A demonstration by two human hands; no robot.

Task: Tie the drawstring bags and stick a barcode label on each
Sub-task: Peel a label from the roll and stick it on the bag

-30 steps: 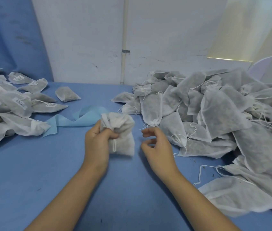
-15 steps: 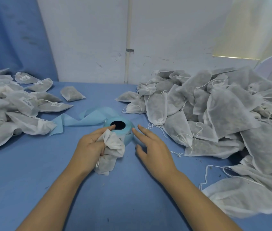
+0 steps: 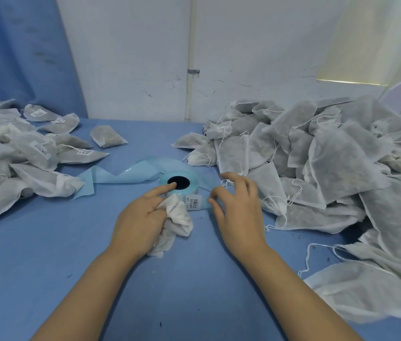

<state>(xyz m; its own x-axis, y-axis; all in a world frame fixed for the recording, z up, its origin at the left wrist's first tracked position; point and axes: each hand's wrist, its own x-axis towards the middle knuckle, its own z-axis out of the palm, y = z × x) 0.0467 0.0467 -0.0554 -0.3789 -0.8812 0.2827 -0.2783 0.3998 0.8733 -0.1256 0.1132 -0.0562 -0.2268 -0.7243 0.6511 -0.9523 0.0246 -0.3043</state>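
Observation:
My left hand (image 3: pixel 140 217) grips a small white drawstring bag (image 3: pixel 176 222) in its curled fingers, low on the blue table. Its index finger points forward and touches the top of a light blue label roll (image 3: pixel 184 187) at the dark core hole. A white barcode label (image 3: pixel 194 203) shows on the roll's loose end, just right of the bag. My right hand (image 3: pixel 238 207) hovers right of the roll with fingers loosely curled, its fingertips close to the backing strip; whether they touch it is unclear.
A big heap of unlabelled white bags (image 3: pixel 317 163) with loose strings fills the right side. Labelled bags (image 3: pixel 27 148) pile up at the left. The spent blue backing strip (image 3: pixel 120 173) trails left from the roll. A white wall stands behind the blue table (image 3: pixel 71 267).
The bag, held up in front of me a second ago, has come down to the table in my left hand, uncovering the roll. My right hand moved to the roll's right side.

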